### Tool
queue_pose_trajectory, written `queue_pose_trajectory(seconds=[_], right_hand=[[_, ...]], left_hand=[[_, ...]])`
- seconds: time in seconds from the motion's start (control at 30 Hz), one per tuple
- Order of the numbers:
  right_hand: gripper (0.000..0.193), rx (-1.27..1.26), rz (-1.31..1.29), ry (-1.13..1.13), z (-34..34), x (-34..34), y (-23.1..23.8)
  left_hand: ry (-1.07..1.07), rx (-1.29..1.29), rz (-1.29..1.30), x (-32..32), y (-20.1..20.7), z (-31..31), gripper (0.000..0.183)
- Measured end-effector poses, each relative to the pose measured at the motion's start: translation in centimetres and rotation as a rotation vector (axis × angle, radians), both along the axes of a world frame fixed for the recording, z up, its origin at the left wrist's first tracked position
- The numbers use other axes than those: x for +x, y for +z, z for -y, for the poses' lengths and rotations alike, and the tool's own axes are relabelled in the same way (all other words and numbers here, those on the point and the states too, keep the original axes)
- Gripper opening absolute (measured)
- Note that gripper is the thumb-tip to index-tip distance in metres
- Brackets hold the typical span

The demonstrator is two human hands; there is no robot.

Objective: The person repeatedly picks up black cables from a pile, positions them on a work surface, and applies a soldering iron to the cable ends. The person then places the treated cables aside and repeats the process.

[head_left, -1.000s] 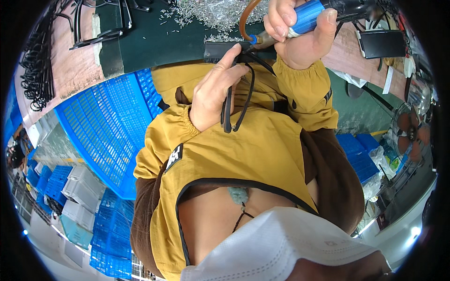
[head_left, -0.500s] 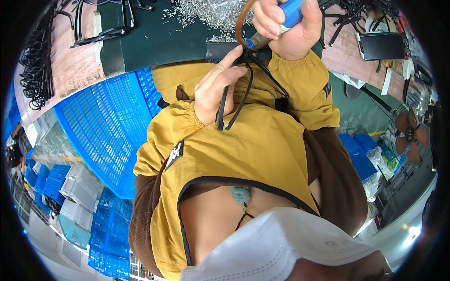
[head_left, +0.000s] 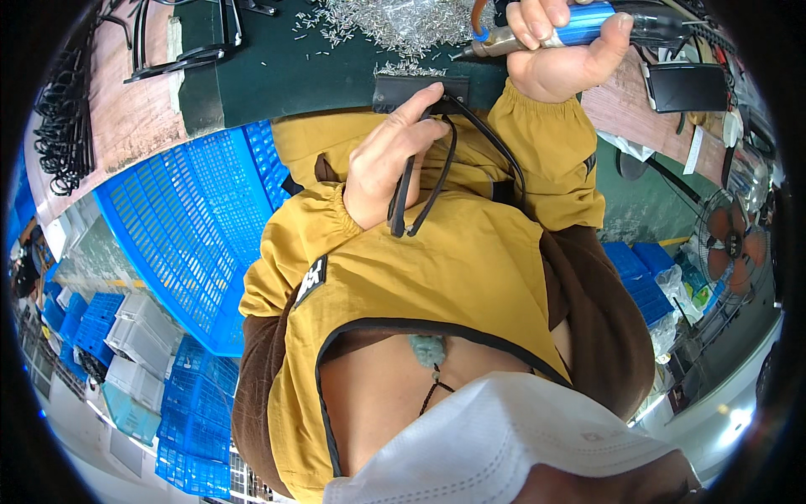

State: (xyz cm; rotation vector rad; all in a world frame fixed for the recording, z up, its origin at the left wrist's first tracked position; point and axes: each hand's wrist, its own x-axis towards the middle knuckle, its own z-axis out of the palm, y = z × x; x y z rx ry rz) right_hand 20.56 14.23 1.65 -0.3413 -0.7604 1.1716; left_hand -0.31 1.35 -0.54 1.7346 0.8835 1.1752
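My left hand [head_left: 390,160] is closed on a thin black glasses frame [head_left: 438,181], whose long arms hang down over my lap. Its index fingertip rests at a small black block [head_left: 399,92] on the table's near edge. In my right hand [head_left: 558,63] is a blue electric screwdriver [head_left: 579,25] with a metal nose, its slim tip pointing left and apart from the frame. A brown tube [head_left: 479,18] joins it near the nose. Beyond the block lies a heap of tiny metal screws [head_left: 395,25], some scattered loose.
Several black glasses frames [head_left: 180,63] lie at the left, with a stacked bundle [head_left: 67,134] beyond them. A blue plastic crate [head_left: 185,227] stands left of my lap. At the right are a black box-like object [head_left: 687,87] and a fan [head_left: 732,244].
My right hand has moved right and drawn the screwdriver off the black frame at the block, swinging it to lie nearly level. The left hand has kept its place and hold.
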Motion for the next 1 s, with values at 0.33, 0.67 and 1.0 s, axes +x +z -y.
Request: queue_pose_trajectory(seconds=[0.33,0.67,1.0], right_hand=[[0.040,-0.086,-0.093,0.007,0.0,1.1,3.0],[0.042,-0.003,-0.165,0.121,-0.5,-0.4,2.9],[0.038,-0.064,-0.036,-0.129,0.2,1.3,-0.6]], left_hand=[[-0.002,-0.913,0.533,1.2,3.9,-3.9,0.035],[0.094,-0.904,0.544,2.3,3.9,-4.9,0.019],[0.094,-0.881,0.502,0.2,3.7,-4.3,0.038]])
